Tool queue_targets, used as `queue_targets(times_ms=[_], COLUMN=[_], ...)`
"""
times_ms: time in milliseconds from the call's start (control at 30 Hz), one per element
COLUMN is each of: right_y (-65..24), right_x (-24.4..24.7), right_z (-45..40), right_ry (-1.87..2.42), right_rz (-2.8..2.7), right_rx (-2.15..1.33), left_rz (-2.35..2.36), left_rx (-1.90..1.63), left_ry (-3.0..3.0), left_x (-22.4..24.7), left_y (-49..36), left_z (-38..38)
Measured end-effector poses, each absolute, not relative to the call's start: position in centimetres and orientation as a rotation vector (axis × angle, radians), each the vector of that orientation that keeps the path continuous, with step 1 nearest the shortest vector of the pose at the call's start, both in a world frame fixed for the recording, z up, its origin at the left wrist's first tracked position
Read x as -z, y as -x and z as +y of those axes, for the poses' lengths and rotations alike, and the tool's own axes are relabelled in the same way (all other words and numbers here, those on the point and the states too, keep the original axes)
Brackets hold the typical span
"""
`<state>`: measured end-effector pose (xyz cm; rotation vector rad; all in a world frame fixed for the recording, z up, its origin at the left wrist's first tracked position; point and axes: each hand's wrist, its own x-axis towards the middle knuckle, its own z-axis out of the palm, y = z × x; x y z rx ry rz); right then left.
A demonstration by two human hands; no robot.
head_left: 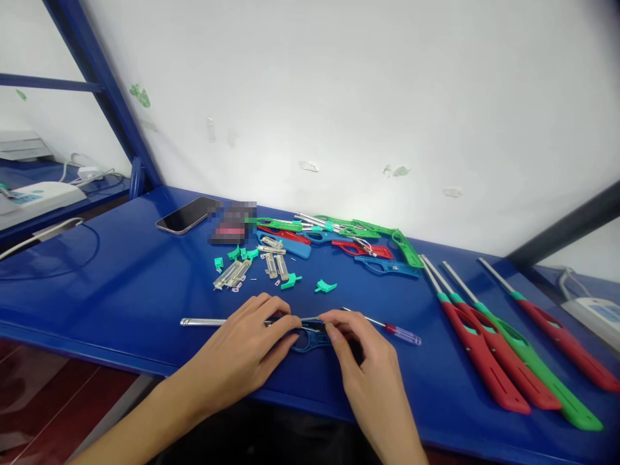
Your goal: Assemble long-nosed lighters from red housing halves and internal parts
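Observation:
A blue lighter shell (pixel 310 342), the handle of a long-nosed gas lighter, lies low over the table edge between my two hands. Its silver barrel (pixel 202 321) sticks out to the left, past the fingers. My left hand (pixel 247 339) is closed around the front of the handle, near the barrel. With thumb and fingertips, my right hand (pixel 368 355) pinches at the handle's middle; any small part there is hidden. Just behind the right hand lies a screwdriver (pixel 404 334) with a clear purple handle. Two teal triggers (pixel 327 286) rest beyond my hands.
Clear fuel tanks (pixel 239 274) and small teal parts (pixel 235 253) lie at centre left. Behind them are loose green, red and blue shells (pixel 387 267). Several assembled lighters (pixel 484 361) lie at right. A phone (pixel 188 215) lies at back left, near the white wall (pixel 339 97).

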<state>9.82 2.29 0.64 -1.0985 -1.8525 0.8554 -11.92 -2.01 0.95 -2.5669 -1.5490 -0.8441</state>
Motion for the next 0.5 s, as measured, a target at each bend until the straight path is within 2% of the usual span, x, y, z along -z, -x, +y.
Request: queue_targets(times_ms=[500], right_y=[-9.81], right_x=[-0.58], right_z=[2.23], right_ry=[1.111], right_rz=[-1.857], right_rx=[-0.835], left_rz=[-1.576], left_rx=[0.87], left_ry=[2.599], left_x=[-0.97], left_y=[11.83], left_z=[-1.93])
